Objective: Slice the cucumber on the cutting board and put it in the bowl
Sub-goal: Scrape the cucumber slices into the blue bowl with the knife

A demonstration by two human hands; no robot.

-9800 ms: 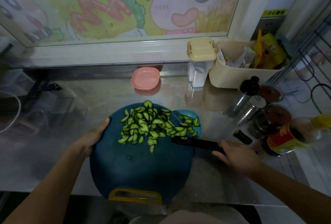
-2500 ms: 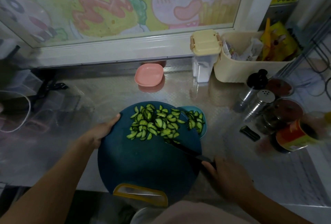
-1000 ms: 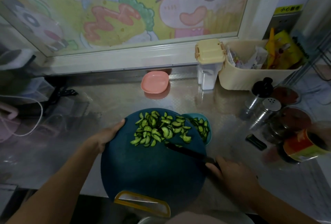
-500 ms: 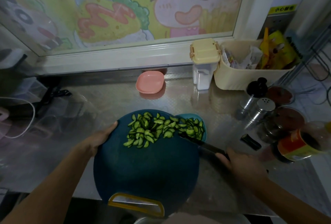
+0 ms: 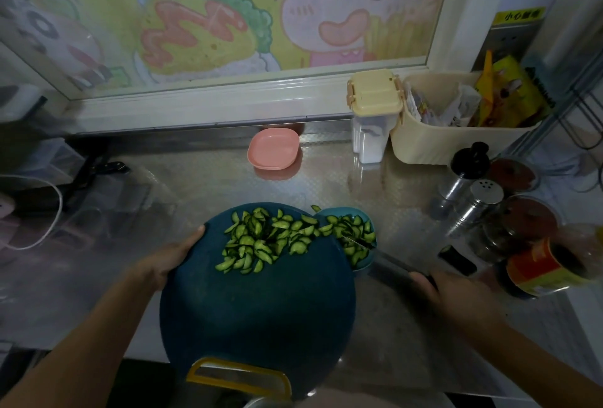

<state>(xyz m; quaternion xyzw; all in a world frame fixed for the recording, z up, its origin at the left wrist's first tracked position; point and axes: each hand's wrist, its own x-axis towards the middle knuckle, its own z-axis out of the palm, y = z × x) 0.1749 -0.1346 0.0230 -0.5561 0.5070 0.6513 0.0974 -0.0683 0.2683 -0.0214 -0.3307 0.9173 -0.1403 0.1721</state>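
Most of the cucumber slices lie heaped on the far half of the cutting board. A smaller share is already in the teal bowl, tucked against the board's rim at 2 o'clock. Half a second ago the knife was sweeping across the board's edge. Now its tip sits among the slices in the bowl, so another batch has gone over and the heap's 3 o'clock end has thinned.

Slicing looks finished to me; what remains is scraping, several more sweeps I'd guess. My left hand grips the board's rim at 9 o'clock, thumb on top and fingers hidden beneath, steadying it. My right hand is closed round the knife handle at 4 o'clock.

Everything sits on the steel desk. It also carries a pink dish at 12 o'clock, a yellow-lidded box and a cream basket at 1 o'clock, and shakers at 3 o'clock. Behind runs a window painted with cartoons.
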